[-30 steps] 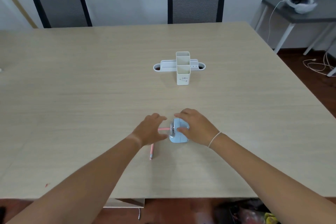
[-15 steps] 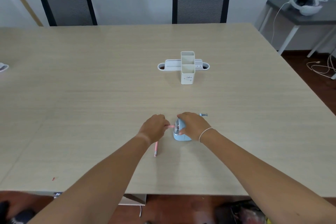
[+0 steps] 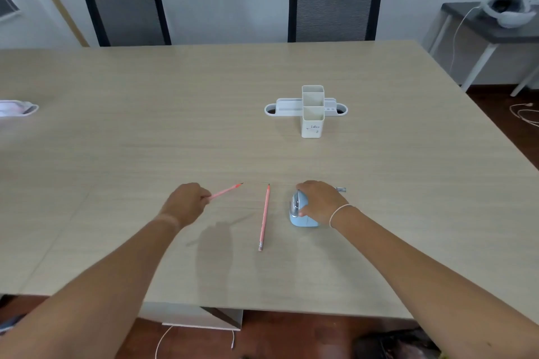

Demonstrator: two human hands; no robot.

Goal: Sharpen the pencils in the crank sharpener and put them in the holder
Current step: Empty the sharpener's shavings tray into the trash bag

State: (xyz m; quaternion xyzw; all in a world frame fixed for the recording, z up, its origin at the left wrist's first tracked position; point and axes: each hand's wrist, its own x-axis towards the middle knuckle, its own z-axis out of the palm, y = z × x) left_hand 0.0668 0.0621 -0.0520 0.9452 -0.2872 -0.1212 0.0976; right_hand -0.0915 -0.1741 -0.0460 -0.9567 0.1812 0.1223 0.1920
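Observation:
My left hand point(image 3: 183, 203) is closed around a pink pencil point(image 3: 226, 191), held above the table with its dark tip pointing up and to the right. A second pink pencil point(image 3: 264, 217) lies flat on the table between my hands, tip away from me. My right hand point(image 3: 320, 202) rests on top of the light blue crank sharpener point(image 3: 300, 217), gripping it; its crank handle point(image 3: 340, 190) sticks out to the right behind my fingers. The white pencil holder point(image 3: 312, 121) stands farther back, its two upright compartments showing nothing inside.
The light wooden table point(image 3: 145, 140) stretches wide around the work. A white object point(image 3: 17, 108) sits at its far left edge. Two black mesh chairs point(image 3: 332, 14) stand behind the table, and a grey side table point(image 3: 490, 26) with a cable is at the right.
My left hand has pulled the pencil out of the sharpener and moved left with it. The pencil lying on the table is now uncovered. My right hand stays on the sharpener.

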